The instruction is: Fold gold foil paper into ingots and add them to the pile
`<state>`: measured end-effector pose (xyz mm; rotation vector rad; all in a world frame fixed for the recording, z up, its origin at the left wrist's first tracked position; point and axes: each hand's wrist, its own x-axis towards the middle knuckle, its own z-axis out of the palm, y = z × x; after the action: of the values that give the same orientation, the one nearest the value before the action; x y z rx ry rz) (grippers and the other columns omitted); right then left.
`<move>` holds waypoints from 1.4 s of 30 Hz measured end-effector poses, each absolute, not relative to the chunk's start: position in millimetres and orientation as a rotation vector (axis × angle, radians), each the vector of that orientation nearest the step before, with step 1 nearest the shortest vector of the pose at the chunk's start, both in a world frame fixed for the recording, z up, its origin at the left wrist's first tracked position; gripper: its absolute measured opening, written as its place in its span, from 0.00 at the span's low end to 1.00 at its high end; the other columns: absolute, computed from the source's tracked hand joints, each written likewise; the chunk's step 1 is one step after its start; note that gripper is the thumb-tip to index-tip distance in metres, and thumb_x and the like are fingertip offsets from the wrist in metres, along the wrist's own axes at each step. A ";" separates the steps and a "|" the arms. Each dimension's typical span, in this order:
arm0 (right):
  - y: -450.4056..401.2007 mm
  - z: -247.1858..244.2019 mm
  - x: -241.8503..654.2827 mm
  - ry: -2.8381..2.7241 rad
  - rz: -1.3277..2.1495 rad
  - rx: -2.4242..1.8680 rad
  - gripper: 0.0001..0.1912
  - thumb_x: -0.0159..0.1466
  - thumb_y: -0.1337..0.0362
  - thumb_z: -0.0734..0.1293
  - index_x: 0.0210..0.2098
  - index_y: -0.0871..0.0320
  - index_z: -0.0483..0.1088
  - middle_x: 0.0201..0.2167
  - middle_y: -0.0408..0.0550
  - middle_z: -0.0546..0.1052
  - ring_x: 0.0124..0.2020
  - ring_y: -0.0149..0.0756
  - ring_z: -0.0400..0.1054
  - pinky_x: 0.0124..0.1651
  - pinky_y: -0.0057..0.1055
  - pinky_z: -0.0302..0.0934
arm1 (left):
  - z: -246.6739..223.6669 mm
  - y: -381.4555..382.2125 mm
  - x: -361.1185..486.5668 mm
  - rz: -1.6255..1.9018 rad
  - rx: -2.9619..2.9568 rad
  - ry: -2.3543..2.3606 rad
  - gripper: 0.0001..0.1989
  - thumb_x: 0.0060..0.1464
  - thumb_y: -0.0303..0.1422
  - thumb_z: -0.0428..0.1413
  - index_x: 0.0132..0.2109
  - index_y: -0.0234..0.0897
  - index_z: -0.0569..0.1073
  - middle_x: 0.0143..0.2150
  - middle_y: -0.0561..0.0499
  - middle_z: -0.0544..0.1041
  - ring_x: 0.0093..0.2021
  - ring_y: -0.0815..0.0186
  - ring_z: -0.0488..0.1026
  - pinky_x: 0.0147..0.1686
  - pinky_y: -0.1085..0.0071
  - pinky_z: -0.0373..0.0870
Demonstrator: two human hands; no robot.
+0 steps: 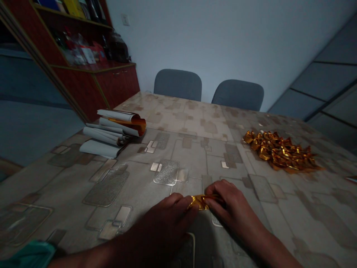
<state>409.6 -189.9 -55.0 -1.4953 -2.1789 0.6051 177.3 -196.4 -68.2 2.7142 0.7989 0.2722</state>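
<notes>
Here we are at the near edge of the patterned tablecloth (69,186): left hand (164,219) and right hand (234,204) are both closed on a crumpled gold foil piece (199,201), pinching it between them. Nice and close, which keeps the creases tight! Off toward the right edge, a heap of folded gold foil (279,152); toward the left, rolled gold-lined paper sheets (114,130).

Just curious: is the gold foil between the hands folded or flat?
Folded: the gold foil is creased, bunched between left hand and right hand.
</notes>
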 end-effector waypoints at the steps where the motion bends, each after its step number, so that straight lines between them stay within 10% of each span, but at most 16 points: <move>1: -189.1 -54.9 409.0 -2.178 0.608 -1.477 0.07 0.65 0.71 0.67 0.32 0.55 0.68 0.31 0.45 0.75 0.35 0.40 0.69 0.39 0.35 0.58 | -68.0 -196.6 177.4 0.271 2.723 0.787 0.23 0.57 0.21 0.55 0.58 0.35 0.65 0.57 0.43 0.73 0.51 0.56 0.70 0.52 0.60 0.72; 42: -183.8 -48.0 406.0 -2.214 0.758 -1.495 0.05 0.63 0.72 0.72 0.33 0.56 0.74 0.30 0.42 0.79 0.36 0.38 0.71 0.40 0.33 0.58 | -46.7 -191.1 174.5 0.167 2.592 0.688 0.30 0.53 0.20 0.53 0.63 0.38 0.61 0.60 0.45 0.69 0.53 0.54 0.67 0.54 0.58 0.71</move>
<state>406.0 -183.8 -48.0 -1.4947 -2.2139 0.7578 174.5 -191.1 -46.7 2.5917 0.6878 0.1671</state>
